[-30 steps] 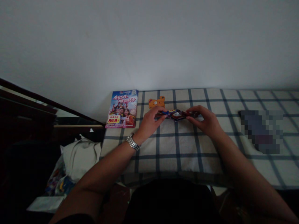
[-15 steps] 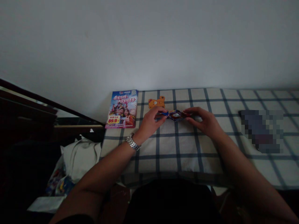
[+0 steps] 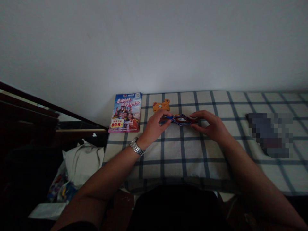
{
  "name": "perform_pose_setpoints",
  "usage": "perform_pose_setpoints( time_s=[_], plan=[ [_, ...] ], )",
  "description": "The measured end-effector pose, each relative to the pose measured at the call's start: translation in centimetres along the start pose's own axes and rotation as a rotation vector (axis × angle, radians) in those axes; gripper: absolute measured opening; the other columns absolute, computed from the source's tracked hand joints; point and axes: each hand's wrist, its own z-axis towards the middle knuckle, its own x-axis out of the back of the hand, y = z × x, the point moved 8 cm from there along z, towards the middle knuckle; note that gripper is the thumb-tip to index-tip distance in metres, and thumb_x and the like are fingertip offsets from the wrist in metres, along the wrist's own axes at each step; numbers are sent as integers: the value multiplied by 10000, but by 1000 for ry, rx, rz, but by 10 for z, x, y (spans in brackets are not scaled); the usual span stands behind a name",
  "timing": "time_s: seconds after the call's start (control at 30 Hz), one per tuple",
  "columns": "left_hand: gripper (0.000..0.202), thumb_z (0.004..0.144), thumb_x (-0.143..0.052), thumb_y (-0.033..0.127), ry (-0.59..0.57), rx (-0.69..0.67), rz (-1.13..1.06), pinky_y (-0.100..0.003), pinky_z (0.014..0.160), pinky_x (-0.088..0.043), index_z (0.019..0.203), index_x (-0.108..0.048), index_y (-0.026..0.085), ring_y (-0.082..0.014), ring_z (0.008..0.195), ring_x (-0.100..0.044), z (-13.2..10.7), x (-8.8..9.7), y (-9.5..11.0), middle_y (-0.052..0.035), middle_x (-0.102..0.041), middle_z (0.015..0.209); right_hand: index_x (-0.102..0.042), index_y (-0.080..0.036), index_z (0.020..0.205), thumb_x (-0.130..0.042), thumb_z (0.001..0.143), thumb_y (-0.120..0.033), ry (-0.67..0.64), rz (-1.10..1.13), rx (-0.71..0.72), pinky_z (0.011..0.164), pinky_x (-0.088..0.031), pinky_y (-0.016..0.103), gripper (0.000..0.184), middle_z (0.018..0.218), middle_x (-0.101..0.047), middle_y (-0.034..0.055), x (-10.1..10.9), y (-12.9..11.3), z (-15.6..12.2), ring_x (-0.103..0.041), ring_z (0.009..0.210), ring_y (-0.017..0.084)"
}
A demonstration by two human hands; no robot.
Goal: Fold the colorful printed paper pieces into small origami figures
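Note:
Between my two hands, just above the checked cloth, is a folded piece of colourful printed paper (image 3: 181, 119). Its middle bulges into a diamond-shaped opening, and both ends are narrow. My left hand (image 3: 157, 123), with a metal watch on the wrist, pinches the blue left end between thumb and fingers. At the dark reddish right end, my right hand (image 3: 209, 124) has its thumb and fingers around the paper. An orange bear-shaped piece (image 3: 161, 105) lies flat behind my left hand. To the left sits a stack of printed flyers (image 3: 125, 112).
The table with a checked tablecloth (image 3: 192, 160) runs along a pale wall (image 3: 168, 45). A blurred-out dark flat object (image 3: 268, 134) lies on the right. Down at the left are a white bag (image 3: 83, 162) and a dark wooden frame (image 3: 29, 112).
The paper's opening looks flatter, and more of its right end shows. My right hand has shifted very slightly right with its fingers a little wider. My left hand stays put.

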Motion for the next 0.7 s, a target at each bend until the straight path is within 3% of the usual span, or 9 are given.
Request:
perform_pose_setpoints(
  time_s=[0.33, 0.7],
  plan=[
    [247, 986, -685, 163, -5, 26, -31, -395, 1026, -631, 1213, -621, 235, -190, 1114, -742, 0, -2, -3, -66, -723, 1207, -724, -298, 1135, -688, 968, -269, 31, 17, 28, 976, -616, 498, 173, 1161, -770, 72, 4, -10, 2, -737, 1094, 283],
    [325, 962, -709, 147, 15, 6, -4, -372, 993, -645, 1257, -600, 229, -187, 1108, -736, 2, 2, 1, -54, -713, 1198, -749, -275, 1095, -699, 972, -320, 185, -53, -72, 824, -646, 414, 140, 1033, -798, 55, 15, -5, -1, -768, 930, 260]
  ],
)
